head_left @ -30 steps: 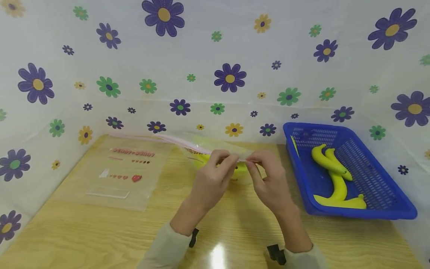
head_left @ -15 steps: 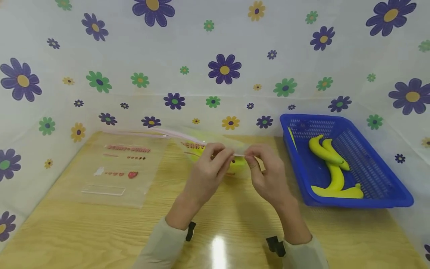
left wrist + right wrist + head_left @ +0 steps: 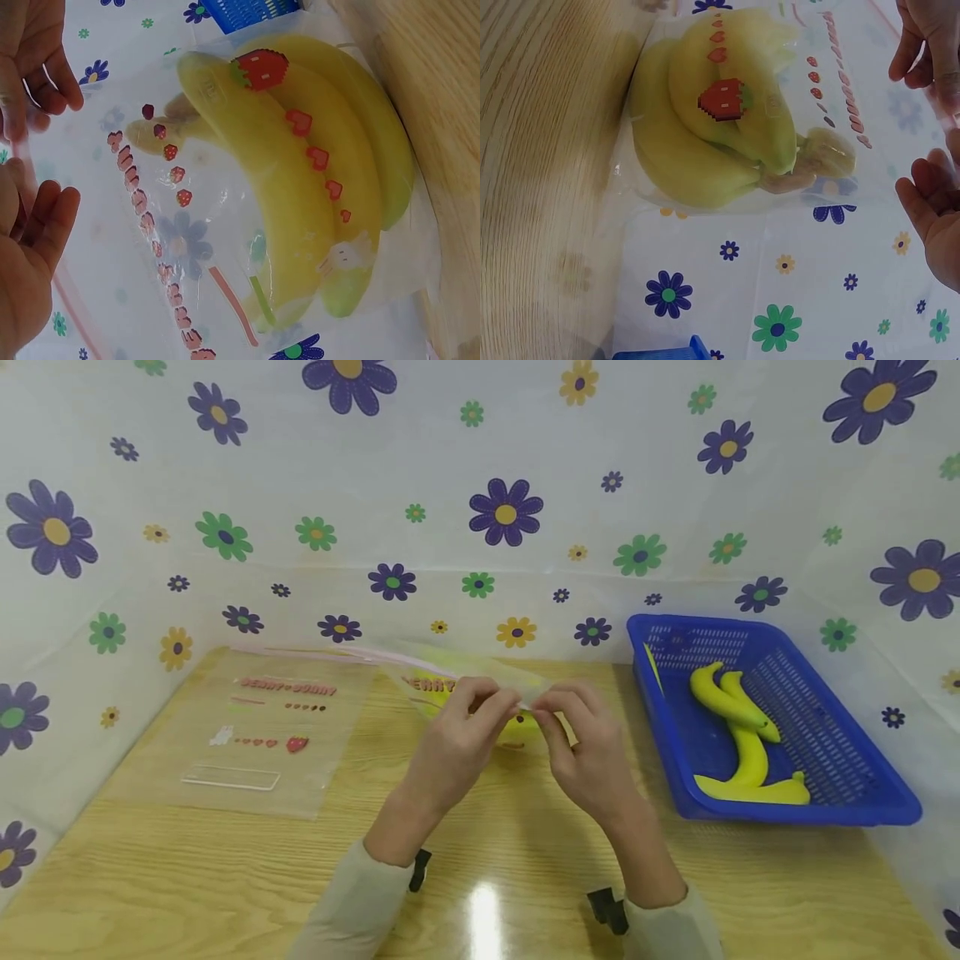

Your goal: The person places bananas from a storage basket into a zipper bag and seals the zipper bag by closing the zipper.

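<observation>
A clear zip bag (image 3: 431,681) with pink "BERRY BUNNY" print stands upright on the table. Several yellow bananas (image 3: 285,172) lie inside it. My left hand (image 3: 457,739) pinches the bag's top edge, left of my right hand (image 3: 588,747), which pinches the same edge at its right part. The two sets of fingertips are close together. In the left wrist view a pink zip strip (image 3: 71,300) runs along the bag's mouth beside the left fingers. Whether the strip is pressed together under the fingers cannot be seen.
A second printed zip bag (image 3: 300,777) lies flat on the wooden table (image 3: 225,877) at left. At right stands a blue plastic basket (image 3: 810,813) holding several bananas (image 3: 750,756). A flowered white sheet (image 3: 420,452) walls the back and sides.
My right hand has moved slightly left along the bag's edge, closer to the left hand. The left hand keeps its pinch. The head view has tilted a little downward.
</observation>
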### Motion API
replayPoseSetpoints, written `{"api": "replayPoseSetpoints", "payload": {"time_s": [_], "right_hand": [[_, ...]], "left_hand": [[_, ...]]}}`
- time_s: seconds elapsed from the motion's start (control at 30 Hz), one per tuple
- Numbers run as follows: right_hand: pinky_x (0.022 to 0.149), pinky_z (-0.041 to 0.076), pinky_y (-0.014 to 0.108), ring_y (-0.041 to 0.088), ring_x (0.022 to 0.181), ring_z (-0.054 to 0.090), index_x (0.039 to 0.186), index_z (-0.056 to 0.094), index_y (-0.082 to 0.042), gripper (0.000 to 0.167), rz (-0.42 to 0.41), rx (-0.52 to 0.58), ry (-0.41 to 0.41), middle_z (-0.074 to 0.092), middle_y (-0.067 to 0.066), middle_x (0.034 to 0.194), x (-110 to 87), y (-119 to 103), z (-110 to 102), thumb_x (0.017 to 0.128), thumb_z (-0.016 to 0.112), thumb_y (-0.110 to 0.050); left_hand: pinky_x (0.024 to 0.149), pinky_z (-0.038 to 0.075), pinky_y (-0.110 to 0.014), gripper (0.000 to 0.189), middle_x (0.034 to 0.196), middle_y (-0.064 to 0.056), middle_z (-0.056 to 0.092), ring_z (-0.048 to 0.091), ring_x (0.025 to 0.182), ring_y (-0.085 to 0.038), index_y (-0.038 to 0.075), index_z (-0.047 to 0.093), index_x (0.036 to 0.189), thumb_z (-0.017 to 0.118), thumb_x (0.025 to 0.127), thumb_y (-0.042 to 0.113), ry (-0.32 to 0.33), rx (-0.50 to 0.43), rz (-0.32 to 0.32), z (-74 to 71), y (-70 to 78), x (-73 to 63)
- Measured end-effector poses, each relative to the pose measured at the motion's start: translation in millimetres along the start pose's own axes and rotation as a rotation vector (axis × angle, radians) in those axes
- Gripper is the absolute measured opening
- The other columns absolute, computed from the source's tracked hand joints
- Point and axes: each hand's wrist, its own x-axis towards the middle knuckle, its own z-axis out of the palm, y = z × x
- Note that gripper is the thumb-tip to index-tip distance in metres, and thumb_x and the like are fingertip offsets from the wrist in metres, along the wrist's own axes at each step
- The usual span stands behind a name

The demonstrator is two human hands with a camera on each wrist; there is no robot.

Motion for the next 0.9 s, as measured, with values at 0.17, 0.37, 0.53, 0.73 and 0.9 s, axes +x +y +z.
{"api": "replayPoseSetpoints", "payload": {"time_s": [0.17, 0.37, 0.53, 0.73, 0.9], "right_hand": [[0.076, 0.051, 0.027, 0.025, 0.085, 0.060, 0.091, 0.063, 0.003, 0.013, 0.016, 0.020, 0.008, 0.061, 0.015, 0.093, -0.4, -0.4, -2.1, 0.086, 0.065, 0.015], [0.076, 0.051, 0.028, 0.023, 0.085, 0.060, 0.091, 0.063, 0.003, 0.013, 0.044, 0.039, 0.025, 0.062, 0.014, 0.094, -1.2, 0.0, -3.0, 0.087, 0.064, 0.015], [0.078, 0.053, 0.030, 0.024, 0.089, 0.062, 0.095, 0.067, 0.001, 0.011, 0.026, 0.010, -0.001, 0.064, 0.013, 0.095, -2.1, -0.3, -0.3, 0.087, 0.069, 0.007], [0.076, 0.052, 0.027, 0.024, 0.084, 0.061, 0.093, 0.066, 0.001, 0.008, 0.001, -0.005, 0.013, 0.062, 0.013, 0.092, -2.3, 0.1, 1.9, 0.088, 0.069, 0.006], [0.076, 0.051, 0.026, 0.025, 0.082, 0.060, 0.090, 0.063, 0.002, 0.003, -0.005, -0.001, 0.031, 0.060, 0.014, 0.090, -0.8, 0.6, 3.2, 0.091, 0.066, 0.003]], "left_hand": [[0.066, 0.054, -0.021, 0.016, 0.093, -0.012, 0.053, 0.057, 0.074, -0.018, 0.002, 0.064, 0.099, 0.053, 0.102, 0.014, -0.003, 0.014, 0.008, -1.1, -0.6, 0.3], [0.067, 0.055, -0.022, 0.018, 0.092, -0.012, 0.054, 0.057, 0.073, -0.019, 0.000, 0.064, 0.098, 0.053, 0.101, 0.013, -0.002, 0.029, -0.006, -1.0, 0.5, 0.4], [0.065, 0.055, -0.022, 0.025, 0.089, -0.013, 0.055, 0.058, 0.072, -0.020, -0.004, 0.065, 0.096, 0.050, 0.102, 0.014, -0.001, 0.052, -0.020, 0.5, -0.1, -2.9], [0.067, 0.055, -0.021, 0.023, 0.093, -0.013, 0.055, 0.059, 0.075, -0.019, -0.005, 0.065, 0.101, 0.052, 0.103, 0.015, -0.022, 0.012, 0.017, -1.6, -1.7, -2.9], [0.071, 0.055, -0.021, 0.019, 0.096, -0.013, 0.056, 0.059, 0.077, -0.019, -0.004, 0.064, 0.102, 0.054, 0.102, 0.012, -0.039, -0.003, 0.041, -4.0, -3.6, -1.5]]}}
